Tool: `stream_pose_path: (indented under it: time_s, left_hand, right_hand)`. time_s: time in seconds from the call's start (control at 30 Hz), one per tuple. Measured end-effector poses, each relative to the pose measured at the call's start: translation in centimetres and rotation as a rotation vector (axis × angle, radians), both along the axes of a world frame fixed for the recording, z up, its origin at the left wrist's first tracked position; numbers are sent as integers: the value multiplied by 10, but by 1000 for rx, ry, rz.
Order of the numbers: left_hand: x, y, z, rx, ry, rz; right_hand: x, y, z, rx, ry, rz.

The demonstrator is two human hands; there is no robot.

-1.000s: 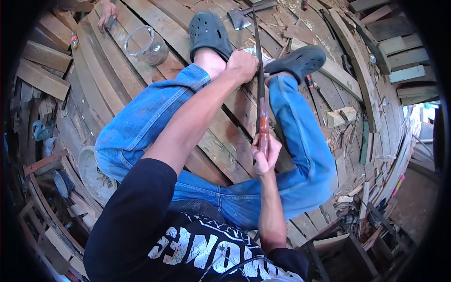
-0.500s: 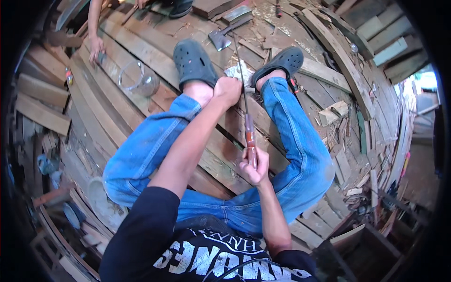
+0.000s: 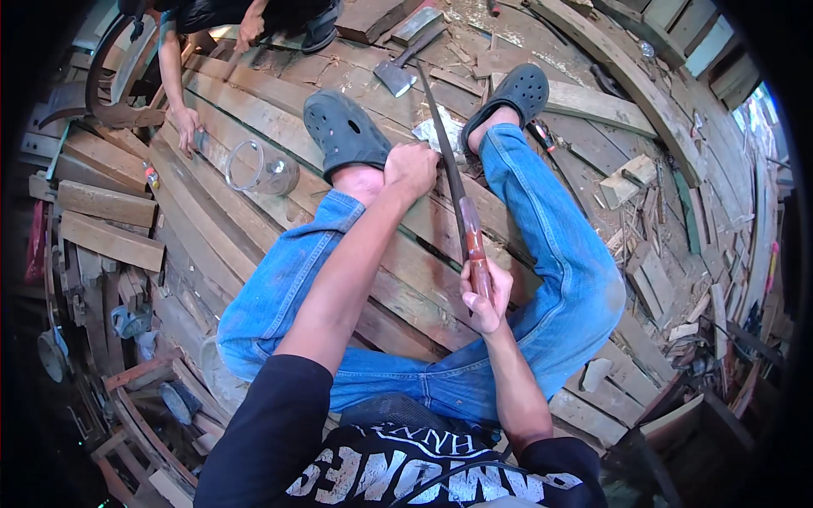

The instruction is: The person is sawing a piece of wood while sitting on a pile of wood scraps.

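My right hand [image 3: 487, 292] is wrapped round the red-brown handle [image 3: 476, 241] of a long, dark, tapered blade [image 3: 447, 148], which points away from me between my feet. My left hand [image 3: 413, 168] is closed beside the blade, close to my left clog [image 3: 340, 131]; what its fingers hold is hidden. Just beyond it lies a crumpled white item [image 3: 428, 131]. My right clog [image 3: 518, 93] is on the other side of the blade. A hatchet [image 3: 394, 78] rests on the boards past the blade's tip.
A co-worker's hands [image 3: 186, 127] are at upper left, near a clear plastic jar [image 3: 279, 173]. Stacked planks [image 3: 110, 203] lie left, a long beam [image 3: 631, 89] and wood scraps [image 3: 625, 182] right. A wooden box [image 3: 699, 449] stands at lower right.
The view has shifted, bringing more of the co-worker and a curved wooden piece into sight at upper left. The blade's angle has changed slightly; both my hands keep their holds.
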State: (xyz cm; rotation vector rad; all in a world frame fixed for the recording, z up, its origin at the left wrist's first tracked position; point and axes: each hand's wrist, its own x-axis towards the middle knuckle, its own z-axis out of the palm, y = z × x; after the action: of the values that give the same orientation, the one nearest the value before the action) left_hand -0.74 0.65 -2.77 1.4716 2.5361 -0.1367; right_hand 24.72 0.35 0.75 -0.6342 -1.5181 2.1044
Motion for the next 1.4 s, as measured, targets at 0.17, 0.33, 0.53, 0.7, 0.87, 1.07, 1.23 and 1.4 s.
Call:
stream_pose_path:
  time_s: [0.17,0.33,0.53,0.7,0.87,1.07,1.23,1.4]
  left_hand:
    - [3,0,-2,37,4,-2]
    - [3,0,2,45,-54,31]
    - [4,5,10,-43,-114,109]
    - [1,-2,-8,116,-68,28]
    - [1,1,-7,129,-103,57]
    - [1,1,-7,137,-95,111]
    - [3,-6,-19,207,-95,80]
    - [1,-8,-15,210,-128,74]
  right_hand:
    - [2,-1,2,92,-50,-11]
    - [6,-5,-2,82,-45,-13]
    - [6,-8,0,30,-58,-39]
    - [3,-11,2,-3,-45,-54]
    - [2,-11,5,22,-102,-93]
    - [-6,-12,17,-115,-54,-113]
    - [-7,-20,20,-235,9,-139]
    - [-14,-19,25,-238,-31,-244]
